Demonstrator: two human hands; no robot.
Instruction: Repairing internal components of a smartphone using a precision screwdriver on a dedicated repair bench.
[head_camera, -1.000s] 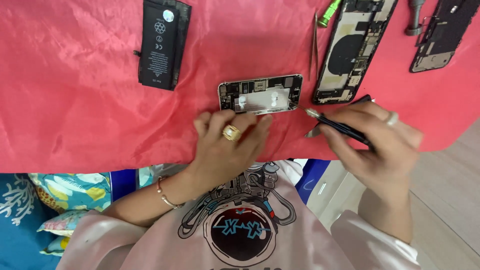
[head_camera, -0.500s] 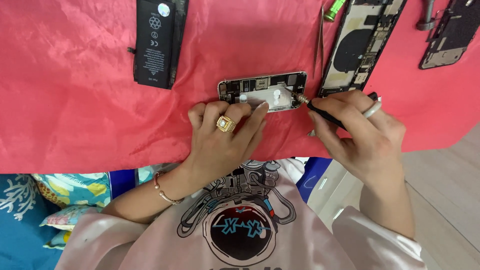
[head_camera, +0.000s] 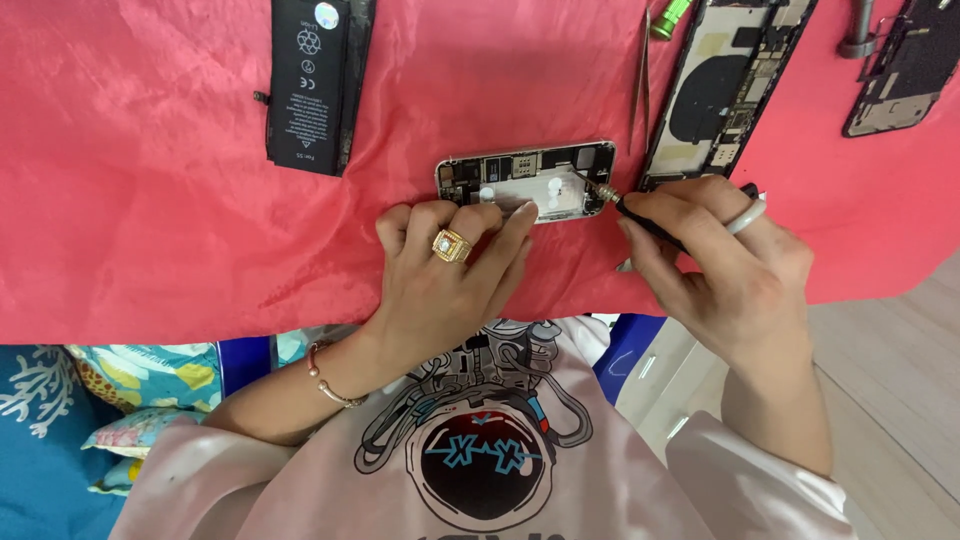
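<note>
So mid-frame, left hand (head_camera: 450, 270) pins the opened phone (head_camera: 527, 178) on the red cloth (head_camera: 150, 200); right hand (head_camera: 720, 260) grips a screwdriver (head_camera: 640, 215), tip at the phone's right end. Battery (head_camera: 310, 85) upper left, bigger phone shell (head_camera: 725, 85) and tweezers (head_camera: 641, 75) upper right.

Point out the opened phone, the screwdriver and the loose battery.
opened phone (head_camera: 520, 172): head view, on its exposed inner parts.
screwdriver (head_camera: 640, 214): head view, on its black shaft.
battery (head_camera: 305, 85): head view, on its black face.
</note>
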